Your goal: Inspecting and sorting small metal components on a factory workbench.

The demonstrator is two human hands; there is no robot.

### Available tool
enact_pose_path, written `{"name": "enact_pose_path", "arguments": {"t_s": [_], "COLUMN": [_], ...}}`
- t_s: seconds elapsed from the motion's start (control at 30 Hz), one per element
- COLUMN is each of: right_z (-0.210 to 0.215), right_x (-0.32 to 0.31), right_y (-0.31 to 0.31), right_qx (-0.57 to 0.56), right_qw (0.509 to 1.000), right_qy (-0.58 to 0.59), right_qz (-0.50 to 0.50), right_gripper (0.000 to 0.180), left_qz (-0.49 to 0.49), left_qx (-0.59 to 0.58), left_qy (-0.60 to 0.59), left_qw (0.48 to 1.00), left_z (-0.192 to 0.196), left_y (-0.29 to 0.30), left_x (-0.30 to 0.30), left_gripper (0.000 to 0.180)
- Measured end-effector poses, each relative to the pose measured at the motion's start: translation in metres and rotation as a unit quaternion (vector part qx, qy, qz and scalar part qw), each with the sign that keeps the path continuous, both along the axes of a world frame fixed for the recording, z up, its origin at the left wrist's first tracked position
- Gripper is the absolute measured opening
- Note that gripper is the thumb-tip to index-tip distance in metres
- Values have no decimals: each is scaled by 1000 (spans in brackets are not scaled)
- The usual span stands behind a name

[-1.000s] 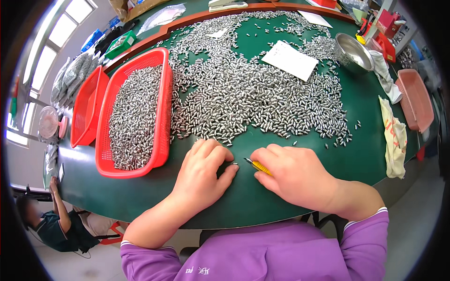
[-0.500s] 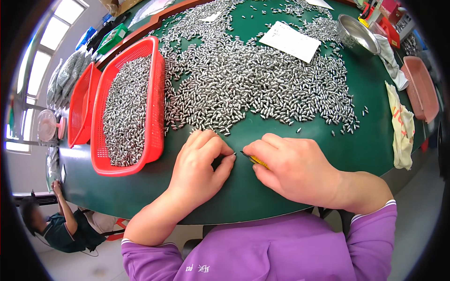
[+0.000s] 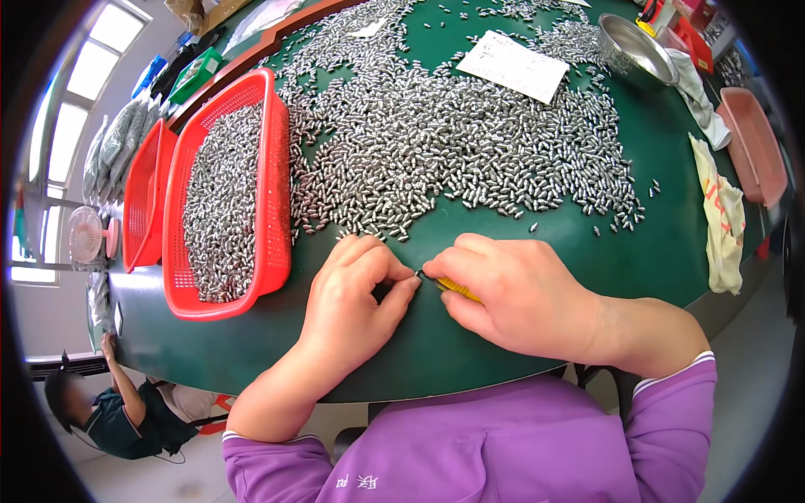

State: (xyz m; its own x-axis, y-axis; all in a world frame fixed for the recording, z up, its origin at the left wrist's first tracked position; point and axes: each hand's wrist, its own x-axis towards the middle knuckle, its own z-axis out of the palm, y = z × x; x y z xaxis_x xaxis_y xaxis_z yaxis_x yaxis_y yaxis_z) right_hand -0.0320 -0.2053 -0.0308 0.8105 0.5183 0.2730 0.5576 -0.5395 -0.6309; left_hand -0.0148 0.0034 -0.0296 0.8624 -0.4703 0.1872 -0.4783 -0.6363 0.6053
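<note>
1. A round green table (image 3: 671, 251) is bearing a wide heap of small shiny metal pieces (image 3: 453, 151), lying just beyond both hands.
2. A red mesh basket (image 3: 272, 210), oblong and part-filled with the same pieces, is sitting left of the heap; a second red basket (image 3: 142, 201) is lying beside it.
3. A paper sheet (image 3: 513, 65), a steel bowl (image 3: 633, 44) and a cloth (image 3: 719, 210) are lying farther off.
4. The right hand (image 3: 520, 293) is closing around a yellow tool (image 3: 459, 289), its long axis pointing left toward the left hand (image 3: 356, 302).
5. The left hand's fingertips are pinching shut at the tool's tip; what they are holding is too small to tell.
</note>
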Motion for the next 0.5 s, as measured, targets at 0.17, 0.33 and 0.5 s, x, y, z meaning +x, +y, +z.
{"name": "enact_pose_path", "arguments": {"t_s": [0.17,0.33,0.5], "right_z": [1,3,8], "right_x": [8,8,5], "right_y": [-2,-1,-1], "right_qx": [15,25,-23], "right_qw": [999,997,996], "right_qy": [50,70,87], "right_qz": [12,23,6], "right_gripper": [12,10,14], "left_qz": [1,13,18], "left_qx": [-5,2,15], "left_qy": [-3,19,37], "left_qw": [1000,1000,999], "left_z": [0,2,3], "left_y": [-2,-2,0], "left_x": [0,0,0], "left_gripper": [18,18,13]}}
